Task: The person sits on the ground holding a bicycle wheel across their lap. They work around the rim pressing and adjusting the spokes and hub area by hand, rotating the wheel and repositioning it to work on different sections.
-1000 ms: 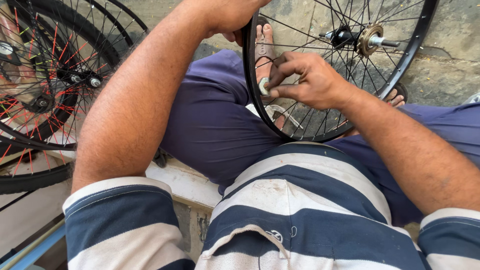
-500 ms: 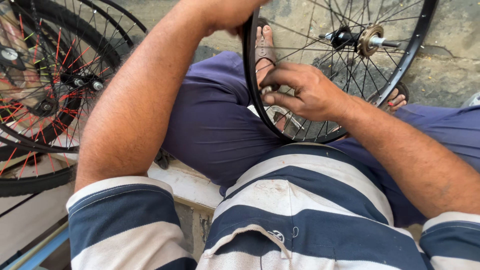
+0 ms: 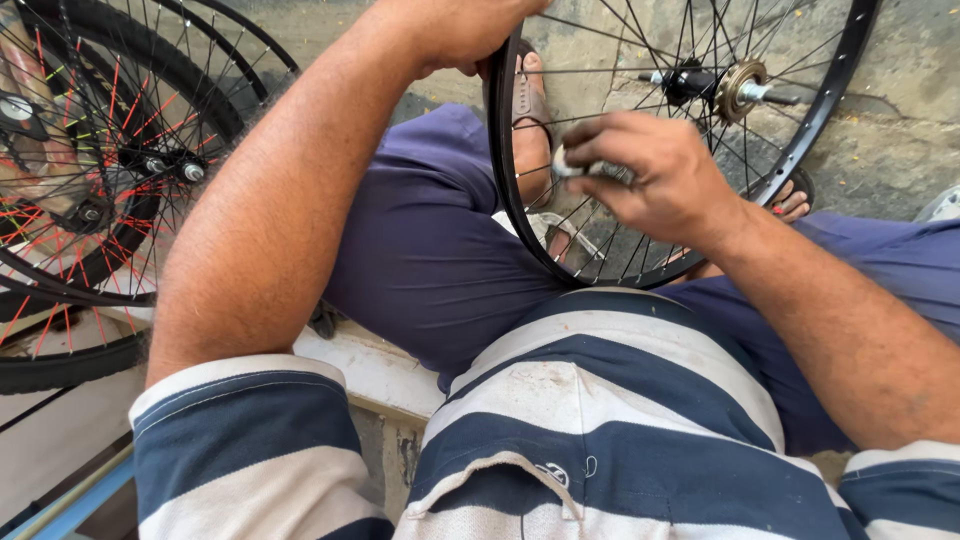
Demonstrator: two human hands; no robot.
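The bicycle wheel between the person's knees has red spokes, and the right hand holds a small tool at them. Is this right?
Not quite. In the head view, the bicycle wheel has plain dark metal spokes; red spokes belong to the wheels on the left. The right hand does hold a small tool there.

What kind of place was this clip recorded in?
Most likely a small bicycle repair spot, outdoors or open to the street. The right hand works a small tool on the spokes of a bare black rim, more spoked wheels stand alongside, and the ground is rough concrete.
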